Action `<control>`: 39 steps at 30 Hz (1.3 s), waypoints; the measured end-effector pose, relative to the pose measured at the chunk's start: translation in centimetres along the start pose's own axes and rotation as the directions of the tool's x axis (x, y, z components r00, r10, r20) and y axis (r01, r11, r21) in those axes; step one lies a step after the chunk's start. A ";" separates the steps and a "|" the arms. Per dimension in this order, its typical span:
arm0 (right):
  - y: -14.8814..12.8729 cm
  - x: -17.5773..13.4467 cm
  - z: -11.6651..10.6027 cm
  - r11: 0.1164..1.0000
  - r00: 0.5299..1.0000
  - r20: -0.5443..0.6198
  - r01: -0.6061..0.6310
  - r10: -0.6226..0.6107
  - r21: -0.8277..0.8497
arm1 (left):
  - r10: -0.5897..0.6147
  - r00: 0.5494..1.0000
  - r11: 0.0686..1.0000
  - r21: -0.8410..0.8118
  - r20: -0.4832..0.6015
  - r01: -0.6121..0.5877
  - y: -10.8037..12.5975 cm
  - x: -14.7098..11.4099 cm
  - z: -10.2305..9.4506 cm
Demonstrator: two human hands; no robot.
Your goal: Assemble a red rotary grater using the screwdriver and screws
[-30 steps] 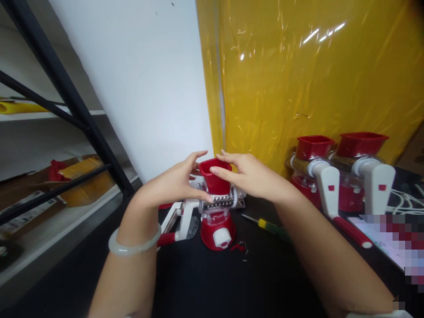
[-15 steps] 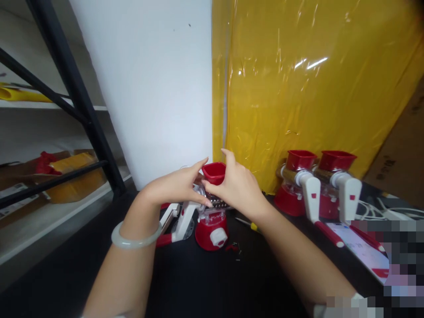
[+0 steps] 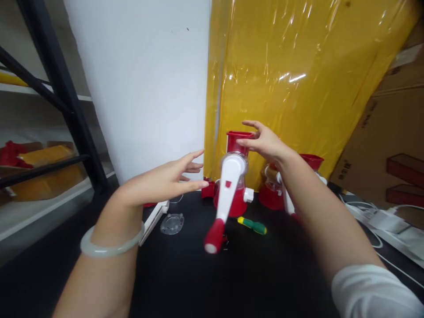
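the grinder (image 3: 233, 165) is standing upright on the black table (image 3: 185, 282), in front of both hands; its white crank (image 3: 228, 194) is slanting down toward the person and ending in a red handle (image 3: 214, 236); the right hand (image 3: 266, 143) is touching the red cup (image 3: 232, 141) on top, its thumb lying across the front; the hand is hiding the far side, so i cannot tell if this grip is squeezing; the left hand (image 3: 172, 179) is hovering left of the grinder, and its grip is hanging open with the fingers spreading; a green and yellow screwdriver (image 3: 252, 225) is lying near the grinder; a clear round plate (image 3: 172, 224) is lying below the left hand; a second grinder (image 3: 270, 194) is standing behind the right arm
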State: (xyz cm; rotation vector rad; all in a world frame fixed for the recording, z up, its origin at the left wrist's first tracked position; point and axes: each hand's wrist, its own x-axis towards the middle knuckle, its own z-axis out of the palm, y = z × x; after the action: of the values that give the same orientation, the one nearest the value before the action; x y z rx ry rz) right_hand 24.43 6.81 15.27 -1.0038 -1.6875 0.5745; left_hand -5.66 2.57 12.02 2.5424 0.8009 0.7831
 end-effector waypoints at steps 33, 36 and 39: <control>12.5 -0.6 -4.0 0.949 0.958 -0.061 -0.267 0.280 0.168 | -0.191 0.967 0.974 -0.157 -0.168 0.165 -5.3 14.6 23.4; 13.1 -3.5 -2.5 0.939 0.931 -0.224 -0.320 0.287 -0.126 | -0.162 0.967 0.978 -0.160 -0.198 0.131 -5.7 14.6 23.8; 14.1 -6.0 -0.8 0.917 0.910 -0.316 -0.343 0.269 -0.205 | -0.124 0.965 0.980 -0.183 -0.230 0.082 -6.3 14.7 24.1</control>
State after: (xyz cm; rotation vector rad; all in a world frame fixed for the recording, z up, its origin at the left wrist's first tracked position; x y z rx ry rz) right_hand 30.60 9.23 1.49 -1.4873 -1.3774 0.3942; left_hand 16.29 12.42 -4.02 2.2626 0.8904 1.0901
